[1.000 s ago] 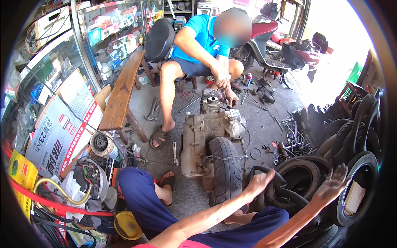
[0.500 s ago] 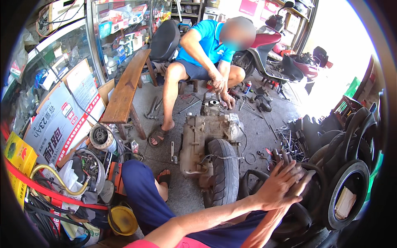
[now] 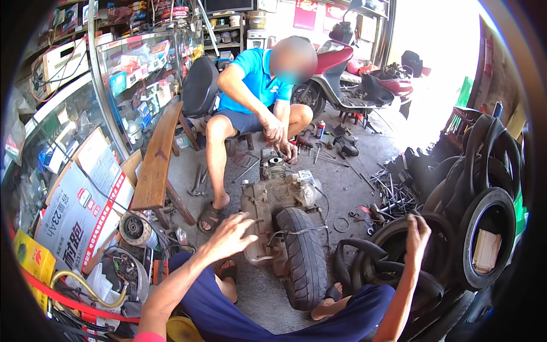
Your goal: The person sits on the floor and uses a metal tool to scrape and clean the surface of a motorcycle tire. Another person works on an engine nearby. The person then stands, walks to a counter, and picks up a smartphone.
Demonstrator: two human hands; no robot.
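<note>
My left hand [image 3: 232, 236] is raised over my left knee with its fingers loosely apart. It holds nothing and appears just left of the scooter engine [image 3: 265, 202]. Held up on the right, my right hand [image 3: 419, 233] is bare too, its fingers stretched loosely upward in front of the pile of tyres. Between my legs stands the engine's rear wheel with a black tyre [image 3: 303, 251]. Across from me, a seated person in a blue shirt [image 3: 250, 80] works at the engine's cylinder [image 3: 273, 165] with both hands; what those hands grip is too small to tell.
Black tyres and tubes [image 3: 484, 239] are piled at right, beside scattered metal tools [image 3: 393, 185]. A wooden bench [image 3: 159, 154] and glass cabinets line the left. Cartons [image 3: 85, 199], a fan-like metal part and a red hose crowd the near left. A red scooter [image 3: 330, 68] stands behind.
My hands were pressed together at the right; now they are apart, the left one over my left knee. The view has shifted, and the other person still bends over the cylinder.
</note>
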